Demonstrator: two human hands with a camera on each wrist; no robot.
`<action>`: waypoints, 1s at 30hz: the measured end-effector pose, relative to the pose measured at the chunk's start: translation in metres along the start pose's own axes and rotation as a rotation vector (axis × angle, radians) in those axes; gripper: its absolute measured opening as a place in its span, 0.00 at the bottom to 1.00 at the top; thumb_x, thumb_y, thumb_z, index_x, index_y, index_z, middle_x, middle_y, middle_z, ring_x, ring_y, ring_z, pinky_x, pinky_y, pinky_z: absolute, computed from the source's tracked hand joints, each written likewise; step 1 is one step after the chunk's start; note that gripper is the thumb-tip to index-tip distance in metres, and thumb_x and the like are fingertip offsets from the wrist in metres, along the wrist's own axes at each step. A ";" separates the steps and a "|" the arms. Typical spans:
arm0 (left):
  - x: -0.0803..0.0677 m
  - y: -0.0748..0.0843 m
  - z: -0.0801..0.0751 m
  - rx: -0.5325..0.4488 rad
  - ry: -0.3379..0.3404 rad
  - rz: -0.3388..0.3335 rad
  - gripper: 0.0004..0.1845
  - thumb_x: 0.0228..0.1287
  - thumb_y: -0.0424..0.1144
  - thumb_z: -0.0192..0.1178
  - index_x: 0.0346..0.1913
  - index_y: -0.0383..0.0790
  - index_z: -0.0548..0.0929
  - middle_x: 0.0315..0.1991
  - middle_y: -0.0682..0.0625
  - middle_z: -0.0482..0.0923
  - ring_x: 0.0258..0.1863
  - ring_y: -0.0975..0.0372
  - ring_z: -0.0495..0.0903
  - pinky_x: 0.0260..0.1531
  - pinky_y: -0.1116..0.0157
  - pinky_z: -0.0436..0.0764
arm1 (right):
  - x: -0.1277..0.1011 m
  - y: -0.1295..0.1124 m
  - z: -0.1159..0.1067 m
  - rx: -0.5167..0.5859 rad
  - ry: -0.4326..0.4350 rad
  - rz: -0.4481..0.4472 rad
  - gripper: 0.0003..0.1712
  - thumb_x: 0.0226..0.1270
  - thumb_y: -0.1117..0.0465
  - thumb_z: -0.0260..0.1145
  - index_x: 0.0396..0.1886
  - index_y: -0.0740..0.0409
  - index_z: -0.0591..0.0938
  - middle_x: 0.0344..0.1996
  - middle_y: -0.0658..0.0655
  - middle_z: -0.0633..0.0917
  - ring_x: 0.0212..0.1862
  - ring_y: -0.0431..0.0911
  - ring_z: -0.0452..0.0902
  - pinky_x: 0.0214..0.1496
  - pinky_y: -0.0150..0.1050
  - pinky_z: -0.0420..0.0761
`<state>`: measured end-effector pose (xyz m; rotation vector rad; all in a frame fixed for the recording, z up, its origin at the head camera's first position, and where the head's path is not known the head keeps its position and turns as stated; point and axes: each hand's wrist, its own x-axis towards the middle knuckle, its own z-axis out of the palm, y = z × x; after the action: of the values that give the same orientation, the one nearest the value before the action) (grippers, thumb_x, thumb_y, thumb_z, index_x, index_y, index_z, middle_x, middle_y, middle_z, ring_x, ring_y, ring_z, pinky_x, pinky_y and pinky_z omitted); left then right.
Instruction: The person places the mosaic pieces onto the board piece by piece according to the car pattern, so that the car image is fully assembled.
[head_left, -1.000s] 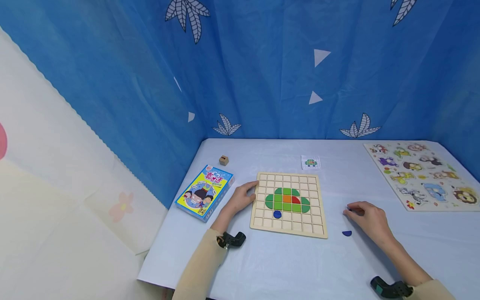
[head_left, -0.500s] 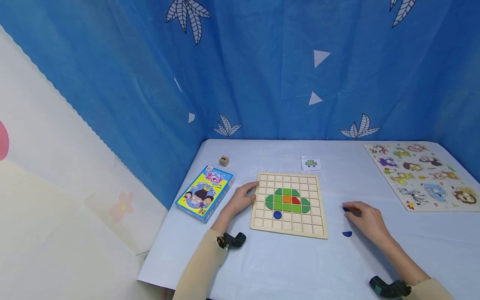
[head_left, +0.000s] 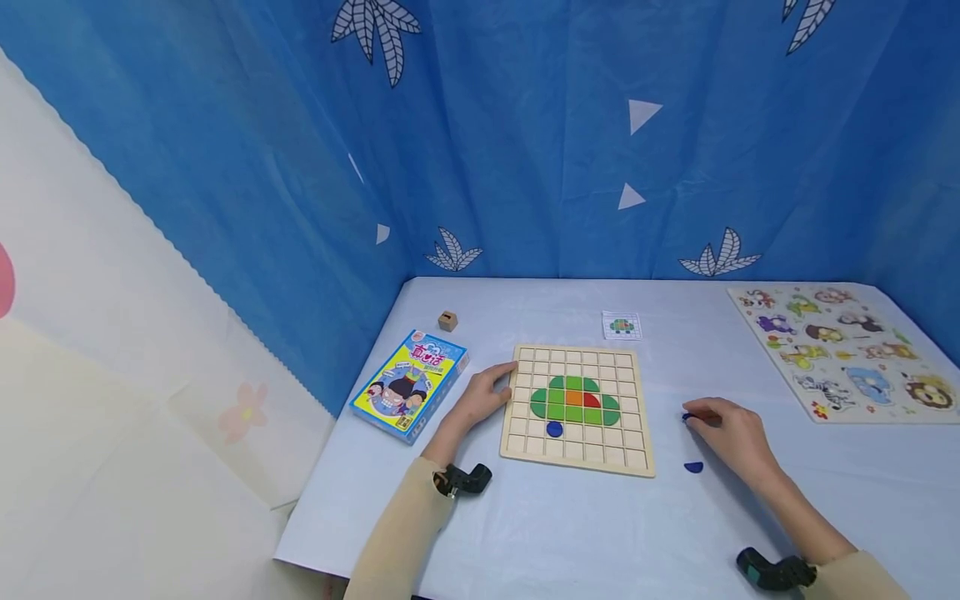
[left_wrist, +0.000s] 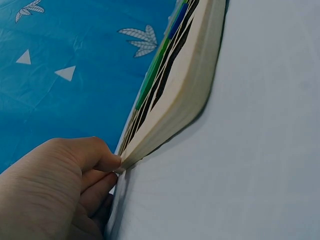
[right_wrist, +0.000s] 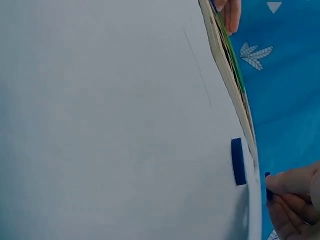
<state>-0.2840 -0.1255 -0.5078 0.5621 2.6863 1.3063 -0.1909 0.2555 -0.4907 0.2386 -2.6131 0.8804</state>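
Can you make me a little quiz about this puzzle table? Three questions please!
1. True or false: the left hand rests at the left edge of the wooden grid board.
2. What colour is the small piece that the right hand pinches?
3. Where does the loose blue piece lie? A: on the grid board. B: on the table, right of the board. C: on the animal puzzle.

Key: 1 true. 2 blue. 3 B.
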 end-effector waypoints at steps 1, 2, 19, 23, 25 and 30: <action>0.000 0.000 0.000 0.000 -0.002 -0.002 0.27 0.65 0.28 0.53 0.68 0.38 0.67 0.66 0.44 0.65 0.67 0.55 0.61 0.66 0.61 0.62 | 0.004 -0.001 0.000 0.010 -0.003 0.003 0.13 0.51 0.75 0.70 0.39 0.68 0.83 0.33 0.65 0.84 0.35 0.60 0.80 0.36 0.53 0.81; 0.000 0.000 0.000 -0.001 -0.004 -0.002 0.27 0.65 0.29 0.53 0.68 0.39 0.67 0.66 0.44 0.65 0.67 0.55 0.61 0.66 0.61 0.62 | 0.008 0.002 0.003 0.009 0.002 0.006 0.13 0.52 0.73 0.70 0.39 0.67 0.84 0.33 0.64 0.84 0.35 0.59 0.80 0.36 0.51 0.82; 0.003 -0.003 0.001 0.002 -0.008 0.013 0.27 0.66 0.29 0.53 0.68 0.38 0.66 0.66 0.45 0.65 0.67 0.56 0.61 0.65 0.63 0.62 | 0.017 -0.090 0.051 0.255 -0.254 0.059 0.10 0.56 0.70 0.69 0.39 0.61 0.84 0.32 0.51 0.84 0.34 0.44 0.79 0.35 0.35 0.80; 0.003 -0.004 0.001 0.004 -0.008 0.010 0.27 0.65 0.30 0.54 0.68 0.39 0.66 0.67 0.45 0.65 0.67 0.56 0.61 0.66 0.63 0.61 | 0.012 -0.088 0.066 0.238 -0.246 -0.038 0.10 0.53 0.72 0.71 0.36 0.60 0.85 0.32 0.50 0.83 0.32 0.42 0.78 0.34 0.34 0.81; 0.003 -0.004 0.001 0.006 -0.009 0.005 0.28 0.65 0.30 0.54 0.68 0.39 0.66 0.67 0.46 0.65 0.67 0.57 0.61 0.66 0.63 0.61 | 0.010 -0.087 0.070 0.222 -0.231 -0.090 0.10 0.51 0.73 0.71 0.34 0.60 0.85 0.31 0.51 0.83 0.32 0.41 0.78 0.33 0.33 0.81; 0.002 -0.005 0.000 0.001 -0.006 -0.006 0.28 0.65 0.30 0.54 0.68 0.40 0.66 0.67 0.46 0.64 0.67 0.57 0.60 0.66 0.63 0.61 | 0.010 -0.085 0.076 0.178 -0.220 -0.155 0.12 0.49 0.74 0.71 0.34 0.59 0.85 0.31 0.50 0.83 0.32 0.41 0.77 0.33 0.33 0.81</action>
<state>-0.2868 -0.1278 -0.5113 0.5576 2.6819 1.2993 -0.1987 0.1415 -0.4964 0.6088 -2.6683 1.0861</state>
